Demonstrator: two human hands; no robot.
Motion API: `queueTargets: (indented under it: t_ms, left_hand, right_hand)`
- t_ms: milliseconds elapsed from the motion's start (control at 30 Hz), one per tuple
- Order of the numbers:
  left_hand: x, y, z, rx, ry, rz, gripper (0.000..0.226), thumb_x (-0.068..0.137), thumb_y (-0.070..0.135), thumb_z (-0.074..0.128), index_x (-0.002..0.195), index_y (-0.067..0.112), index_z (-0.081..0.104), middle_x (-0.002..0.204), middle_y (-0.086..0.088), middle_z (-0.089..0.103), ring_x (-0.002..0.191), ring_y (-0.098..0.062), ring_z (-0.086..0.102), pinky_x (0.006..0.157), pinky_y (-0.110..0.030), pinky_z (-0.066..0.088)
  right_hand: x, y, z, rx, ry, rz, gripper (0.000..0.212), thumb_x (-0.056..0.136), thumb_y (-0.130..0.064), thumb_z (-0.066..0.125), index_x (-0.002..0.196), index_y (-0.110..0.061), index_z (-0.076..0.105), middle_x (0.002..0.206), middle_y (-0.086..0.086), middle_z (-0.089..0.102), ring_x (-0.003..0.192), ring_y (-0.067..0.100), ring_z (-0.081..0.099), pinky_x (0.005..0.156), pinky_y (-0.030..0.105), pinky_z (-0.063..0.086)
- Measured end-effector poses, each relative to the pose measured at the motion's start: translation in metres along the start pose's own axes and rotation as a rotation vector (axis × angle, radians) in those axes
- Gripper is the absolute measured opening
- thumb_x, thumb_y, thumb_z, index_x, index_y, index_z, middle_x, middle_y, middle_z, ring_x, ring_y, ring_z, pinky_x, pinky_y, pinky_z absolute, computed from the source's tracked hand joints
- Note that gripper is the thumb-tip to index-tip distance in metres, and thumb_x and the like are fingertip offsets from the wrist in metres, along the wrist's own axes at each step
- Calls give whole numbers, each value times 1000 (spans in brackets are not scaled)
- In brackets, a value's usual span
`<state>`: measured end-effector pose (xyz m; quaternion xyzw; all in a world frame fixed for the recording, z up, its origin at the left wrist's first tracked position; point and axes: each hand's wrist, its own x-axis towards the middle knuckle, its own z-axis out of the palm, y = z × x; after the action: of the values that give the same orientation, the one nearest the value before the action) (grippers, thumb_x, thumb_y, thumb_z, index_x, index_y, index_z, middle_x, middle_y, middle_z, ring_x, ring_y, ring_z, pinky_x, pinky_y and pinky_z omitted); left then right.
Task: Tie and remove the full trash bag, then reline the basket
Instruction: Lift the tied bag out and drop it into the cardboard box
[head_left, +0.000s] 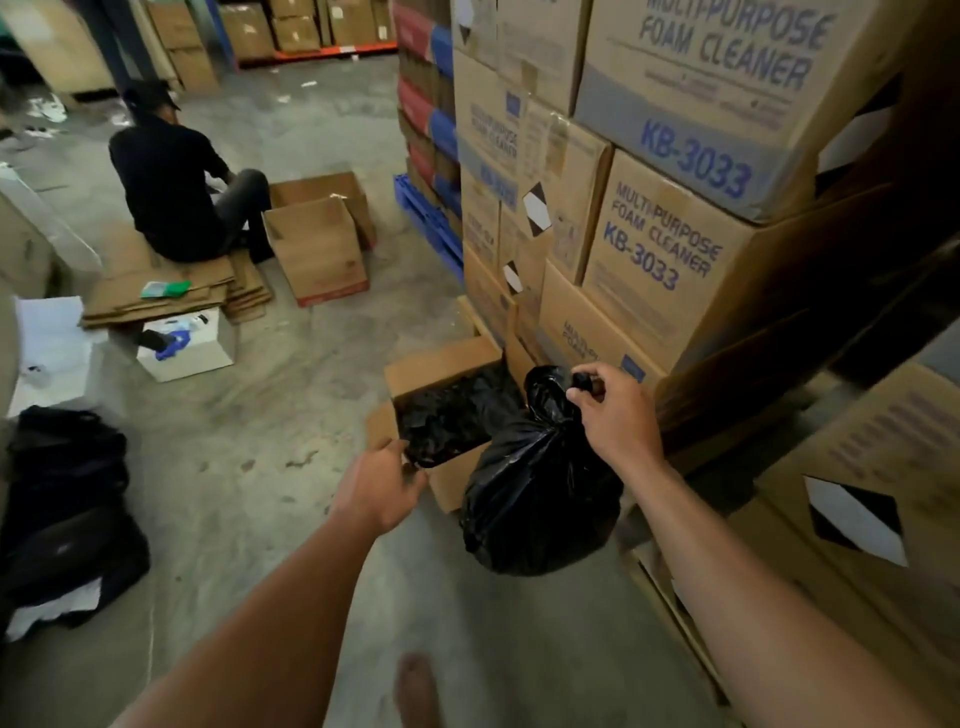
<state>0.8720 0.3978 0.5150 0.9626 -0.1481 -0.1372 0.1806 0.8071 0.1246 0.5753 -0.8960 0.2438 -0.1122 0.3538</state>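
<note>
A full black trash bag (535, 499), gathered at the neck, hangs just above the floor. My right hand (615, 415) is closed around its twisted top. Left of it stands an open cardboard box (441, 366) serving as the basket, with black plastic (457, 415) inside. My left hand (382, 491) reaches to the box's near corner, fingers curled on the black plastic at the rim.
Tall stacks of foam-cleaner cartons (649, 249) rise on the right, close to the bag. A person in black (176, 192) sits on flattened cardboard at the back left beside an open box (317, 249). Dark bags (62, 509) lie at the left. My bare foot (415, 686) is on concrete floor.
</note>
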Motion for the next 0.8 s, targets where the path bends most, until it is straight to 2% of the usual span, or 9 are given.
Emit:
queueTargets:
  t_ms: [100, 333, 433, 533, 633, 733, 800]
  left_hand:
    - [68, -27, 5, -4, -24, 7, 57, 92, 45, 59, 138, 12, 53, 136, -8, 57, 120, -29, 59, 97, -36, 47]
    - [226, -79, 35, 33, -92, 25, 68, 89, 48, 61, 144, 10, 47, 142, -10, 53, 125, -31, 56, 101, -37, 46]
    - [293, -91, 58, 47, -100, 40, 73, 88, 51, 60, 147, 10, 43, 145, -8, 50, 127, -29, 55, 101, -38, 47]
    - [364, -102, 94, 35, -111, 43, 78, 87, 53, 61, 149, 12, 40, 147, -8, 49, 130, -29, 51, 105, -38, 46]
    - [438, -118, 144, 19, -128, 33, 83, 83, 61, 59, 149, 15, 38, 146, -8, 48, 130, -29, 50, 106, -43, 47]
    - [493, -136, 197, 27, -156, 36, 87, 83, 61, 59, 152, 14, 33, 150, -9, 43, 135, -30, 44, 109, -45, 43]
    - [516, -147, 228, 37, -172, 48, 88, 85, 59, 61, 153, 10, 31, 152, -11, 41, 137, -31, 41, 112, -43, 40]
  right_hand:
    - [60, -6, 39, -22, -2, 39, 13, 97, -31, 66, 110, -33, 65, 91, -5, 69, 87, 22, 67, 70, 40, 57]
    - [196, 8, 129, -49, -46, 52, 16, 98, -26, 66, 113, -30, 68, 111, -2, 71, 97, 22, 66, 76, 40, 57]
    - [254, 25, 167, -59, -84, 39, 18, 99, -24, 64, 117, -27, 68, 111, -1, 72, 97, 22, 67, 72, 35, 54]
    - [316, 47, 209, -83, -146, -18, 18, 100, -23, 62, 116, -28, 66, 108, 1, 73, 95, 24, 68, 73, 37, 55]
    - [373, 72, 256, -77, -206, -73, 19, 99, -17, 63, 117, -22, 68, 111, 3, 72, 100, 22, 67, 82, 41, 57]
    - [414, 103, 307, -112, -267, -111, 22, 99, -16, 63, 119, -22, 68, 115, -2, 70, 105, 17, 64, 84, 33, 52]
    - [434, 125, 337, -142, -306, -113, 23, 99, -16, 63, 120, -23, 67, 123, 1, 70, 113, 22, 64, 86, 32, 50]
